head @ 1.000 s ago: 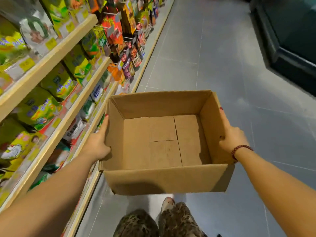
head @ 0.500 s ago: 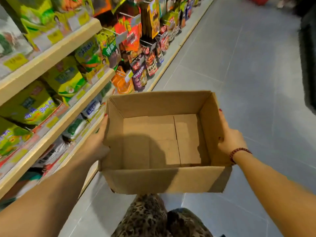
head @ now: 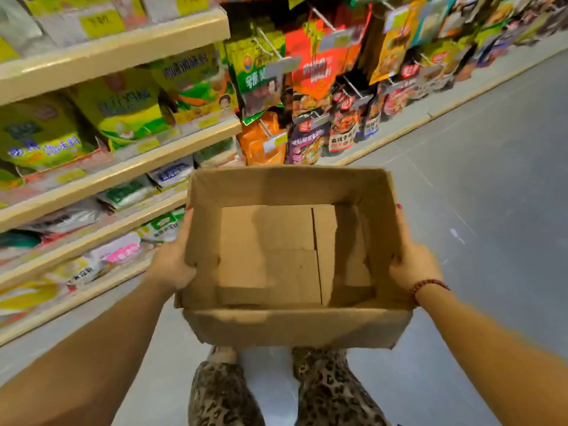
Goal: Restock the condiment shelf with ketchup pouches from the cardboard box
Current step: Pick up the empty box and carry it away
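Observation:
An open brown cardboard box (head: 285, 329) is held in front of me at waist height; nothing lies inside, only its bare folded bottom flaps show. My left hand (head: 172, 259) grips the box's left wall, fingers along the outside. My right hand (head: 413, 265), with a red bead bracelet at the wrist, grips the right wall. No ketchup pouch is recognisable in the blurred view. The shelves (head: 172, 149) stand to my left, packed with yellow-green bags.
Hanging pouches in orange, red and purple (head: 310, 87) fill hooks beyond the shelves at the top centre. White bags (head: 123, 192) sit on the lower shelves. Grey tiled floor (head: 491, 179) stretches to the right. My leopard-print legs (head: 276, 392) show below the box.
The view has swung left towards the shelving, so the hanging pouches now sit straight ahead. Both hands keep the same grip on the box, which stays level.

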